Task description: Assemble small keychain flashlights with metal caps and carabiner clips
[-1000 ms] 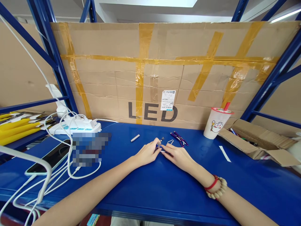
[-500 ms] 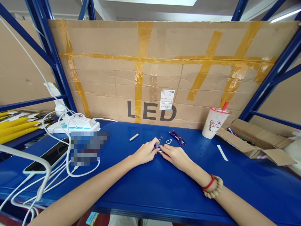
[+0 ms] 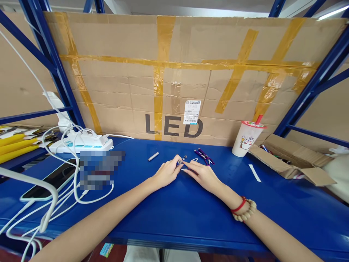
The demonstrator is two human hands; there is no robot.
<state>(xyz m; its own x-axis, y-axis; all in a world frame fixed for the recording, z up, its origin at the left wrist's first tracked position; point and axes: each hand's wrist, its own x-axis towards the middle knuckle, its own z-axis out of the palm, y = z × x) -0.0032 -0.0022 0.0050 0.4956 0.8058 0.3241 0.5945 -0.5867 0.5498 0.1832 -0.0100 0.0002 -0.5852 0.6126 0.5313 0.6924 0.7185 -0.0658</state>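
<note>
My left hand (image 3: pixel 168 172) is closed, thumb and fingers pinching a small shiny metal piece (image 3: pixel 180 162) just above the blue table. My right hand (image 3: pixel 204 175) meets it from the right, its fingertips pressed together at the same piece. A thin silver strip (image 3: pixel 184 169) shows under the right fingers; whether they grip it is unclear. Just beyond the hands lie another small metal part (image 3: pixel 185 157) and a silver carabiner (image 3: pixel 195 159), partly covered by my right hand. Purple-handled pliers (image 3: pixel 207 158) rest behind the right hand. A short silver tube (image 3: pixel 153 156) lies beyond the left hand.
A cup with a red straw (image 3: pixel 247 140) stands at the right, beside an open cardboard box (image 3: pixel 289 163) and a white strip (image 3: pixel 255 173). To the left are a power strip (image 3: pixel 92 145), a phone (image 3: pixel 51 182) and loose white cables. A large cardboard panel (image 3: pixel 131 91) closes the back.
The view has shifted slightly. My right fingers have moved over the metal piece at the left fingertips, and my right hand now covers more of the carabiner.
</note>
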